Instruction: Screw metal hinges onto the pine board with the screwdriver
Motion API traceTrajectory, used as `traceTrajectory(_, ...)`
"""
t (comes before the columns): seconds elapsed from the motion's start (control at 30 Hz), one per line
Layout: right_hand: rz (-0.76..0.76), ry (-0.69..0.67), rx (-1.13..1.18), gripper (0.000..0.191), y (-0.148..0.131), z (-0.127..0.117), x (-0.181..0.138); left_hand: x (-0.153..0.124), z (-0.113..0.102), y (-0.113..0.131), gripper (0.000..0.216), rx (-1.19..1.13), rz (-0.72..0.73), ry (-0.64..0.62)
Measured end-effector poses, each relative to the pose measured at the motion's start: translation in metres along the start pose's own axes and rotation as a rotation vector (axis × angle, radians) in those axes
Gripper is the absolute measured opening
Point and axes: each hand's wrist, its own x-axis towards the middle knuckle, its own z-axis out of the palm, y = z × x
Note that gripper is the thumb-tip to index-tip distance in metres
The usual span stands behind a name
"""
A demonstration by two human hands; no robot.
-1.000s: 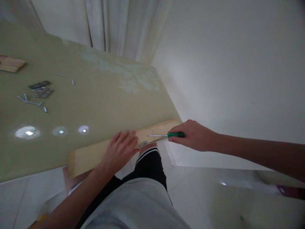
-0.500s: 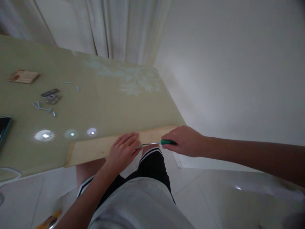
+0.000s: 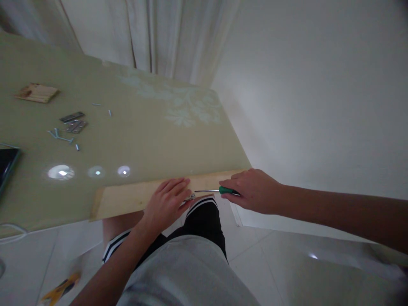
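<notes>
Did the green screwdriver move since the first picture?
Yes. Judged against the pale flower pattern, the green screwdriver has moved left and a little closer to the gray shirt.

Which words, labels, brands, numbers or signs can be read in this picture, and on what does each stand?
There is no readable text.
Board, screwdriver: no legible marking.
Metal plates, screws: too small to tell.
Yellow thing on the floor: too blurred.
</notes>
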Motion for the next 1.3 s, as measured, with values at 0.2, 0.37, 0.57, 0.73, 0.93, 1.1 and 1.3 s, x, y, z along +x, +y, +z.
traceTrajectory(0.2,-0.015,-0.024,-0.002,0.03,-0.003,-0.004,0.001,-0.001,0.002,-0.001,0.018,0.003,-0.009,-0.001)
traceTrajectory(0.37,-0.006,-0.045,-0.008,0.031,-0.003,-0.001,0.002,-0.001,0.001,-0.001,0.017,0.004,-0.015,-0.018)
traceTrajectory(0.57,-0.025,-0.055,-0.067,0.031,-0.005,-0.002,0.004,-0.001,0.002,-0.001,0.015,-0.013,-0.028,-0.03)
traceTrajectory(0.73,-0.221,0.057,-0.282,0.018,-0.014,-0.01,0.006,-0.002,0.004,-0.001,0.015,0.009,-0.016,-0.013)
traceTrajectory(0.93,-0.718,0.272,-0.468,0.032,-0.025,-0.029,0.016,-0.002,0.004,0.001,0.015,0.032,-0.008,-0.013)
traceTrajectory(1.1,-0.507,0.073,-0.342,0.024,-0.018,-0.039,0.031,-0.002,0.007,0.001,0.015,0.042,0.009,0.013)
traceTrajectory(1.3,0.311,-0.188,0.443,0.026,-0.006,-0.032,0.04,-0.003,0.008,0.0,0.015,0.027,0.013,0.013)
